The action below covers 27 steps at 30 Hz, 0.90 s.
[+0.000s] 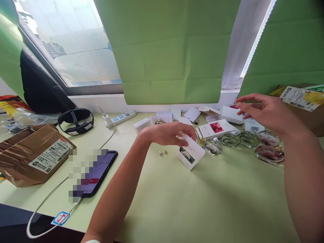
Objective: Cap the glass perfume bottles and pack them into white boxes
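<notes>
My left hand point(174, 133) is closed on a small white box point(188, 155), which carries a dark green picture and a few lines of print. The box stands tilted, one corner at or just over the table. Over the back right, my right hand point(263, 109) has its fingers spread, near a white carton point(231, 114); contact between them is unclear. Below it lie several flat oval glass bottles, among them a clear one point(213, 146) and a pinkish one point(269, 154). Two tiny caps, one silver point(160, 153) and one gold point(165, 152), sit left of the held box.
White cartons, one with a red flower picture point(217, 127), crowd the back edge. On the left are a brown parcel box point(35, 155), a black headset point(76, 123), a power strip point(121, 118) and a phone point(101, 175) on a cable. Another parcel point(306, 111) stands far right.
</notes>
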Tool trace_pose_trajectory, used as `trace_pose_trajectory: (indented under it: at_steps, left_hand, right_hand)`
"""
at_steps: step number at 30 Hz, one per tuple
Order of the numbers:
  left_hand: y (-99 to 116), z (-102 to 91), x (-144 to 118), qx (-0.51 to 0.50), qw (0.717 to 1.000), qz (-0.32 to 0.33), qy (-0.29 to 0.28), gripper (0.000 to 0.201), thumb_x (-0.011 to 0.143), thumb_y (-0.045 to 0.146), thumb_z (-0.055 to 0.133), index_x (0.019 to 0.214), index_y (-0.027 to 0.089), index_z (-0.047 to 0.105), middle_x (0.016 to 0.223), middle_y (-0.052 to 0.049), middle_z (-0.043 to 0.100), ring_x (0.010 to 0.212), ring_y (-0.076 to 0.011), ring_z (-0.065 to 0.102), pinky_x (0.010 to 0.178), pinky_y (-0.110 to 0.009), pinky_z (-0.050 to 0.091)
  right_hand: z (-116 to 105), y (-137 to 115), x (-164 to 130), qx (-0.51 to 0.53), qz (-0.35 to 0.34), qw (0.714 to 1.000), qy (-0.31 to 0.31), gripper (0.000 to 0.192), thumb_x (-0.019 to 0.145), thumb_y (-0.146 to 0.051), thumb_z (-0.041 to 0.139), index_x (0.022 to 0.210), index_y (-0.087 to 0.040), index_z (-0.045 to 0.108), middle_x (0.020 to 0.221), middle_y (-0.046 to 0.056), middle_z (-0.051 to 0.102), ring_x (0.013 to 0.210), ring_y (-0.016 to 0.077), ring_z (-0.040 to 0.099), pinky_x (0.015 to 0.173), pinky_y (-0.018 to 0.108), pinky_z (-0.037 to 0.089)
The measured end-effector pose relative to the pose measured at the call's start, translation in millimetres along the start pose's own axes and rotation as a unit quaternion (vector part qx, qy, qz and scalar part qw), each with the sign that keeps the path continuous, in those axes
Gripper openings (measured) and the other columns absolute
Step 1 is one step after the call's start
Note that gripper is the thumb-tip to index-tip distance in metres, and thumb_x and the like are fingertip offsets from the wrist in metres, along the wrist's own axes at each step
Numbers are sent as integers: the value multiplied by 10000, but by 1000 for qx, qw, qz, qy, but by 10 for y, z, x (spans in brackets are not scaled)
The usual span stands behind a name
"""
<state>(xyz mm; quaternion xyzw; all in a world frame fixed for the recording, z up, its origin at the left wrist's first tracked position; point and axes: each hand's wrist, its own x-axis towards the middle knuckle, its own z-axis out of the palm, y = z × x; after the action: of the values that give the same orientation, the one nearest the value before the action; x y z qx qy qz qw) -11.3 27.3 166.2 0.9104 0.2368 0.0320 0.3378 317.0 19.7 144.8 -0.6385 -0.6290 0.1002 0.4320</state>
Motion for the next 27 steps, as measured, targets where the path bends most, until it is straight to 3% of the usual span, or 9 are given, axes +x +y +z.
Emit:
trace_pose_trajectory:
  at_steps: [7, 11, 18, 23, 27]
  left_hand:
    - [13, -76, -106, 118, 992, -54, 4, 231, 829, 164, 573, 1048, 226, 613, 1100, -12, 639, 964, -160, 570, 759, -253, 422]
    - [-31, -115, -140, 154, 985, -78, 12, 194, 836, 168, 552, 1003, 235, 623, 1083, 4, 643, 964, -157, 564, 782, -259, 405]
    - [-86, -131, -129, 172, 981, -89, 32, 239, 872, 176, 530, 1063, 263, 646, 1182, -14, 590, 990, -165, 575, 821, -270, 428]
    - [-55, -92, -79, 172, 983, -56, 40, 269, 898, 144, 494, 1069, 260, 667, 1195, -32, 582, 1037, -164, 573, 844, -271, 424]
    - [-71, -83, -68, 167, 984, -55, 41, 246, 903, 154, 502, 1068, 251, 656, 1151, -31, 617, 999, -160, 576, 768, -257, 419]
  right_hand:
    - [-38, -23, -12, -39, 53, 990, -125, 401, 848, -590, 641, 1149, -328, 687, 945, 39, 753, 779, 199, 670, 728, 365, 506]
    - [-50, -42, -31, -83, 65, 974, -201, 445, 862, -613, 601, 1206, -337, 658, 1120, 46, 732, 806, 199, 673, 765, 373, 494]
    - [76, -20, -39, -152, 41, 895, -416, 722, 734, -734, 651, 1319, -311, 616, 1349, 84, 644, 1076, 314, 659, 846, 388, 537]
    - [313, 49, -13, -157, 91, 849, -497, 904, 663, -746, 700, 1403, -250, 543, 1429, 121, 583, 980, 315, 710, 878, 432, 546]
    - [436, -2, -35, -191, 108, 828, -516, 943, 631, -718, 745, 1389, -194, 544, 1360, 154, 622, 871, 309, 733, 866, 459, 542]
